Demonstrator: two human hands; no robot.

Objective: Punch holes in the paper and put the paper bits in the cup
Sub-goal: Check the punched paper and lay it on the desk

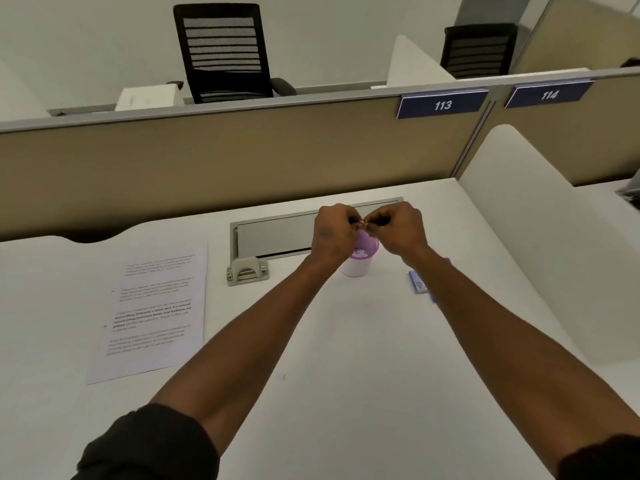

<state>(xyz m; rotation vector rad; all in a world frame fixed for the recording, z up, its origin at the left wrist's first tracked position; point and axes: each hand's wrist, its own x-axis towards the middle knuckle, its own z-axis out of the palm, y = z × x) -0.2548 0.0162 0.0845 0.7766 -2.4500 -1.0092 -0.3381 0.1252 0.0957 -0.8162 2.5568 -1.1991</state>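
Observation:
A white cup [356, 266] with a purple inside stands on the white desk [346, 341], partly hidden by my hands. My left hand [332, 235] and my right hand [398, 228] hover just above its rim, fingers curled, fingertips meeting over the opening. Something tiny seems pinched between the fingertips, too small to make out. A grey hole punch [246, 270] sits on the desk left of the cup. A printed sheet of paper [152, 313] lies flat further left.
A grey cable-tray lid [273, 235] is set into the desk behind the punch and cup. A small blue object [419, 284] lies right of the cup, under my right forearm. Beige partition walls stand behind and to the right.

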